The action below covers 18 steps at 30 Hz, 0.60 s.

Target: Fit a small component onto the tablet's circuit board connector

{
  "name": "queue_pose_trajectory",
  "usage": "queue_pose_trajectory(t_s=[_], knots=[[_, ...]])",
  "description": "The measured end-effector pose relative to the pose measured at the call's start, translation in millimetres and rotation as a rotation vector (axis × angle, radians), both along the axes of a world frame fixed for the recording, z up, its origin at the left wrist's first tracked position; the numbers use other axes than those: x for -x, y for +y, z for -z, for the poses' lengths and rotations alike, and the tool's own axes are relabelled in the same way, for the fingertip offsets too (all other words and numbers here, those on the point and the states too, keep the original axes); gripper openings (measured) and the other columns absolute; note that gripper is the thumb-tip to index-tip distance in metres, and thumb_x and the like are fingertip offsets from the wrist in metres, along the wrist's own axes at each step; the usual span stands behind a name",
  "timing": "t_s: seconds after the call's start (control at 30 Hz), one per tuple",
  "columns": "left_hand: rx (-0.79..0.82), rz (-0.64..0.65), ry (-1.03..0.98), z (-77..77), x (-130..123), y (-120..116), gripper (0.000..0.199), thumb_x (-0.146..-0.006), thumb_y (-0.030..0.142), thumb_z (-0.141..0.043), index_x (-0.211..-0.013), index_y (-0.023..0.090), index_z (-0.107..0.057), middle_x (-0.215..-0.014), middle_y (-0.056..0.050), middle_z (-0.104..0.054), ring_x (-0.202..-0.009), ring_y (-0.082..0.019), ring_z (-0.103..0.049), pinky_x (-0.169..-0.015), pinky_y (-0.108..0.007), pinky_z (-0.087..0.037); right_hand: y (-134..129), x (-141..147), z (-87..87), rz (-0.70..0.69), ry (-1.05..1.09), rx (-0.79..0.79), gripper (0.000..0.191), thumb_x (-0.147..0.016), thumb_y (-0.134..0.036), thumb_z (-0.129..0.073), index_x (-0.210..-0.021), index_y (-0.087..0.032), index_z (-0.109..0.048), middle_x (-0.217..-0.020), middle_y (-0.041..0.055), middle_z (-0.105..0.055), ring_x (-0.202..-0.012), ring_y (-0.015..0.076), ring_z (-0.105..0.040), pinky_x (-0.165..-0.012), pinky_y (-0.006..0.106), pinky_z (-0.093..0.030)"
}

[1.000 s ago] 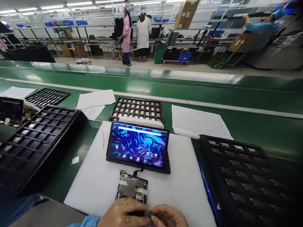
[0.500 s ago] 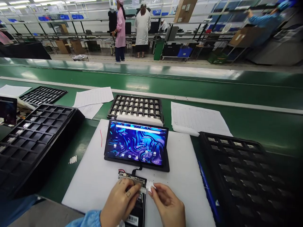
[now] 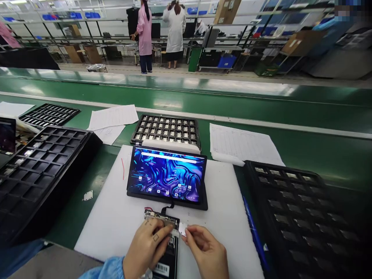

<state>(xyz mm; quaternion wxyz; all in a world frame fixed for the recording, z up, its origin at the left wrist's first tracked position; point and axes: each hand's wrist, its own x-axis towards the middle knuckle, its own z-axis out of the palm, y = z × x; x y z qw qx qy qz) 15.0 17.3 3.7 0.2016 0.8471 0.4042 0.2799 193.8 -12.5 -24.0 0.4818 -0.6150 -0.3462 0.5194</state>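
Below the tablet (image 3: pixel 167 179), circuit board (image 3: pixel 162 240) lies lengthwise toward it; hands (image 3: pixel 149 248) steady it.

- Within a second, the left hand (image 3: pixel 149 246) has moved up off the near edge of the white mat (image 3: pixel 116 217) onto the opened device (image 3: pixel 162 242), its barcode end now uncovered
- The right hand (image 3: pixel 206 254) has drawn apart from the left, now pinching a small white piece (image 3: pixel 183 228) beside the board
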Motion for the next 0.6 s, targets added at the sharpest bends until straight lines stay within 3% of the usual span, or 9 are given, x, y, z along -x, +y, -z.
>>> queue_pose_trajectory(t_s=[0.6], knots=[[-0.083,0.024,0.028,0.7,1.5,3.1,0.033,-0.095,0.014,-0.031,-0.119,0.02,-0.053,-0.079,-0.005,-0.05,-0.066,-0.016,-0.052,-0.056,-0.027,-0.049,5.7,1.5,-5.6,0.004,0.044,0.042,0.033,-0.068,-0.044,-0.073,-0.079,-0.014,-0.064,-0.074,0.0074,-0.07,-0.069,0.024,-0.069,-0.065,0.027,-0.059]])
